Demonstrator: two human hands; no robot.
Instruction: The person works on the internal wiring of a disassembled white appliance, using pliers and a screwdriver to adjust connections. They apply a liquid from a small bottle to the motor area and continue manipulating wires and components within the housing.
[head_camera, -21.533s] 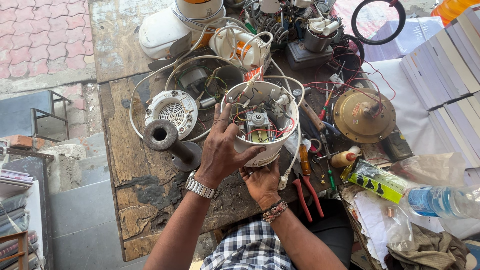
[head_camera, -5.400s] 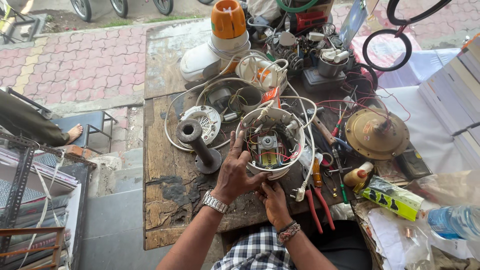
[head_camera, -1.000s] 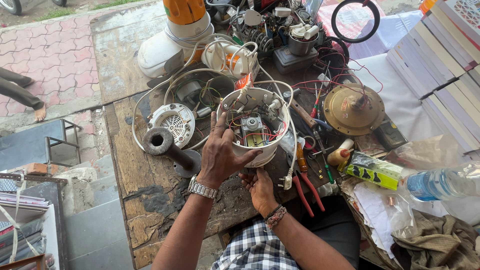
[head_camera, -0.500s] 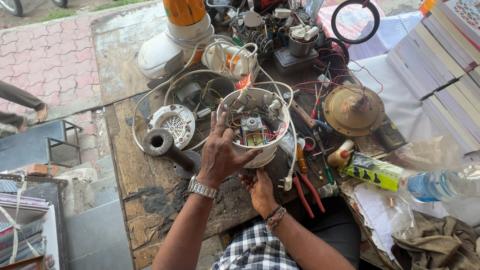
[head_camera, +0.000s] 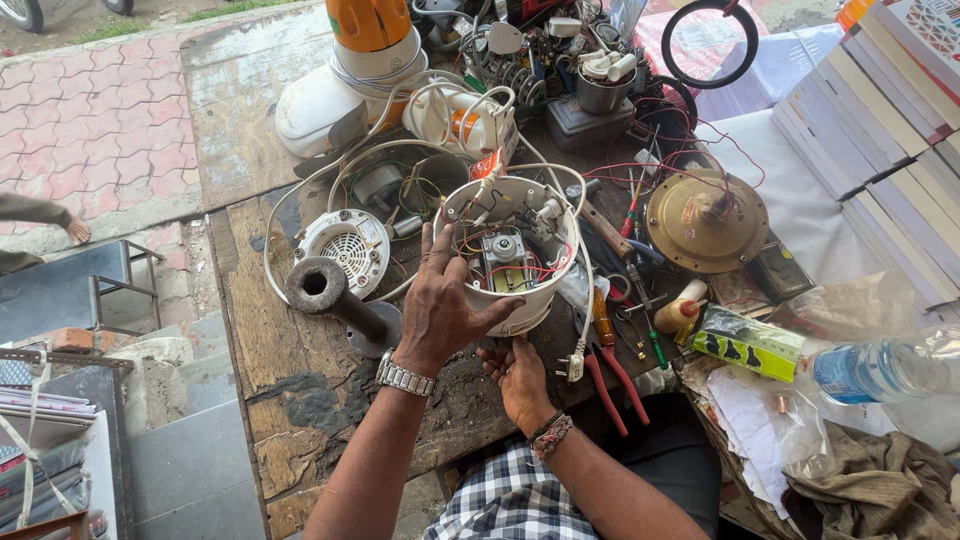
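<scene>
Packages: a green-and-yellow rectangular carton lies right of the right hand, beside a clear plastic water bottle with a blue label. Stacked books stand far right, well apart from both hands.

Containers: a white round appliance housing, open side up, holds a small motor block, red, yellow and white wires and white connectors. Left hand, wearing a metal wristwatch, is spread wide and clasps the housing's near-left wall, fingers reaching over the rim. Right hand, palm up and half open, supports the housing from beneath its near edge; what its fingertips grip cannot be told. A metal cup beyond the hands holds white cylindrical parts.

Around the hands: a dark iron pipe stand just left of the left hand; a white vented motor cover beyond it; red-handled pliers right of the right hand; a brass-coloured round motor cover farther right.

Change: against the frame half a second before, hands and housing keep the same placement.
</scene>
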